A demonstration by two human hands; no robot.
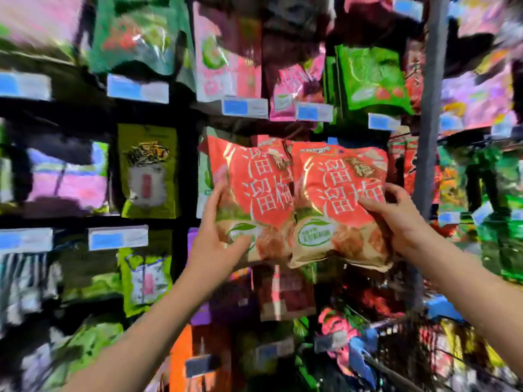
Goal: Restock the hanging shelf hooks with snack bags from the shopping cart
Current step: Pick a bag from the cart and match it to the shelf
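1. Bags held upright and touching: left bag (254, 193), right bag (336, 199). Raised against the display, tops probably aimed at hooks hidden behind.
2. Left hand (218, 239) grip clasping left bag's lower edge; right hand (402, 219) grip clasping right bag's side, one bag steadied per hand.
3. Shopping cart (407, 335) low at right, well apart.

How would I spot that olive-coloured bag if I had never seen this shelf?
On the wall of hanging snacks, find the two orange-red bags held by the left hand and right hand. Directly left, across a dark gap, hangs the olive bag. Unlike the bright lime bag below it, it is dull mustard-olive.
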